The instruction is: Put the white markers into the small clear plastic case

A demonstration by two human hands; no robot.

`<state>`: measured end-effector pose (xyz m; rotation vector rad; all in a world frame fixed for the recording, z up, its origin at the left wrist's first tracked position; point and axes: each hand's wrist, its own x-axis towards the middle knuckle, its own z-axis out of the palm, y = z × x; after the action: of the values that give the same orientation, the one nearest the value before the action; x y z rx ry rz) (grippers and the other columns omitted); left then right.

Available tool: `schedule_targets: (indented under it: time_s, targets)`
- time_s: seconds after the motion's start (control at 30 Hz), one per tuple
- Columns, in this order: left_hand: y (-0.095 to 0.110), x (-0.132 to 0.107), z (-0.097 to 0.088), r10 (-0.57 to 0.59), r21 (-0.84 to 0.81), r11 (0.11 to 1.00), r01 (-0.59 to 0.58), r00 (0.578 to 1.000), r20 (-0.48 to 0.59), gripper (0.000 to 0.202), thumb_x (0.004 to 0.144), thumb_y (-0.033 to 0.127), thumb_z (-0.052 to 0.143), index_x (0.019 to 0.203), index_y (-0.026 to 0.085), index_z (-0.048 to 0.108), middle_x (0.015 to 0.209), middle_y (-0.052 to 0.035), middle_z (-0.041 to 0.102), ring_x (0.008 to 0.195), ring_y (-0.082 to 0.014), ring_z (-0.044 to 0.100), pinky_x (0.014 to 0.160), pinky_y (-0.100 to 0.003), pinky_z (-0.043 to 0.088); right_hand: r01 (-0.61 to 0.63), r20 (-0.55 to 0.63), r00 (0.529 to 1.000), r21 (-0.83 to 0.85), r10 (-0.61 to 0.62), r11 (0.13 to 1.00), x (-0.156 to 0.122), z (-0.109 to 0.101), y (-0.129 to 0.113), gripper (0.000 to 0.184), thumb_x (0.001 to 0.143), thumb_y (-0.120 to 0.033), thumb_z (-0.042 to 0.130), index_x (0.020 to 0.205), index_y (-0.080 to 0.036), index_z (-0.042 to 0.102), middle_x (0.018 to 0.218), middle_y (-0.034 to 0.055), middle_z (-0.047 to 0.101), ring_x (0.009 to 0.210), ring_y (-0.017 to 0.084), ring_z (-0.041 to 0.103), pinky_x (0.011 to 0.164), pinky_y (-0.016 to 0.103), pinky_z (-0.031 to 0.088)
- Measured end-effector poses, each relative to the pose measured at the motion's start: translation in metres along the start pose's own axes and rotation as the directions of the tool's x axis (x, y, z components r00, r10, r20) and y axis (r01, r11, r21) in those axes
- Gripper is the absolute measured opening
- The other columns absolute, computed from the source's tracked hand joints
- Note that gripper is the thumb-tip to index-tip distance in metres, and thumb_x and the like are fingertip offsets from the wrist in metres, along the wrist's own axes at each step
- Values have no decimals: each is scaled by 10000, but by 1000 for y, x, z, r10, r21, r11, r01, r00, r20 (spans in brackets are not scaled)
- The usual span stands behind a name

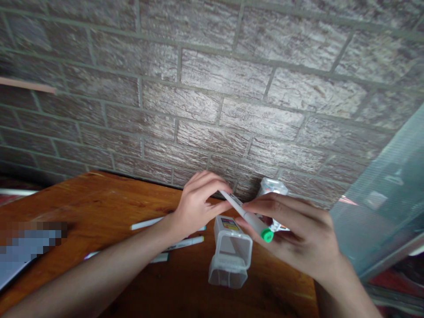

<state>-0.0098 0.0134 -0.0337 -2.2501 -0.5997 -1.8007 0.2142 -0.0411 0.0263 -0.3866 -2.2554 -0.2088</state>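
Note:
A white marker pen (251,217) with a green cap end is held in the air between both hands. My left hand (200,201) pinches its far end, while the fingers of my right hand (298,229) close round the middle near the green end. Below them a clear plastic case (233,247) lies on the table with its hinged lid open toward me. A colourful label shows on its upper face. Several more white markers lie to the left, one with a yellow end (192,241), partly hidden by my left forearm.
Behind my right hand stands another clear container (273,186), close to the brick wall (225,88). The wooden table (109,198) meets that wall. A pixelated screen-like object (26,251) lies at the left, and a translucent sheet (380,198) hangs at the right.

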Motion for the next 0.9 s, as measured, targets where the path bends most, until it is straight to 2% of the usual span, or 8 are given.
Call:
schedule_targets:
  time_s: [0.4, 0.63, 0.73, 0.9]
  targets:
    - [-3, 1, -1, -8, 7, 1000, 8, 1000, -17, 169, 907, 294, 831, 930, 193, 698, 892, -42, 762, 835, -198, 703, 791, -344, 502, -34, -20, 999, -78, 33, 996, -1, -7, 4, 204, 919, -117, 796, 1084, -196, 705, 919, 41, 774, 763, 152, 743, 697, 246, 559]
    - [-4, 3, -1, -17, -13, 1000, 16, 999, -34, 186, 896, 258, 838, 908, 186, 667, 882, -42, 756, 826, -196, 699, 792, -334, 508, -58, -2, 998, -46, 58, 997, -1, -10, 9, 228, 927, -74, 770, 1109, -201, 717, 961, 37, 784, 799, 136, 749, 708, 215, 566]
    - [-2, 1, 0, -65, -54, 996, 64, 998, -11, 208, 886, 265, 851, 889, 184, 659, 886, -41, 745, 831, -189, 698, 780, -311, 509, -95, 18, 995, -63, 96, 994, -1, -14, 14, 201, 943, -76, 750, 1102, -195, 725, 982, 41, 792, 818, 130, 748, 713, 204, 567]
    - [7, 1, -1, -185, -105, 976, 191, 981, 57, 222, 846, 243, 888, 877, 188, 675, 822, 10, 711, 742, -134, 662, 682, -234, 472, -165, 53, 984, -98, 171, 981, -4, -21, 27, 156, 951, -136, 767, 1094, -197, 751, 946, 22, 794, 765, 116, 726, 690, 209, 542]
